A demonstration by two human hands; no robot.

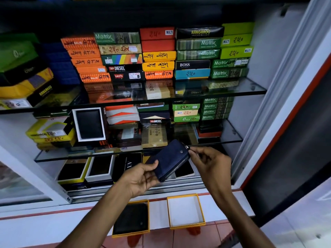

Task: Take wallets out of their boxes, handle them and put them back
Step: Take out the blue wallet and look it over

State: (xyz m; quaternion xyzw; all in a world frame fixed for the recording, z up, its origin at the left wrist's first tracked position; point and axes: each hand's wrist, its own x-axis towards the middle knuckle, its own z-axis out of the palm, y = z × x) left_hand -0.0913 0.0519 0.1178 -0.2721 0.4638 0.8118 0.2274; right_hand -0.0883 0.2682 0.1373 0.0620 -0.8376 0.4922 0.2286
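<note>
A dark blue zip wallet (pixel 170 159) is held in the air in front of the display case. My left hand (pixel 141 178) grips its lower left end, thumb on top. My right hand (pixel 209 162) pinches the zip pull at the wallet's upper right corner. Below, on the white ledge, stands an open yellow-rimmed box (pixel 186 225) with a white, empty inside. To its left lies a second yellow-rimmed box (pixel 114 234) with a black wallet (pixel 131 219) in it.
Glass shelves (pixel 232 90) hold stacks of coloured wallet boxes: orange, green, yellow, black. A white-framed box with a black wallet (pixel 89 124) stands upright on the middle shelf. The sliding door frame (pixel 279 97) rises at the right. Red floor tiles (pixel 188 238) lie below the ledge.
</note>
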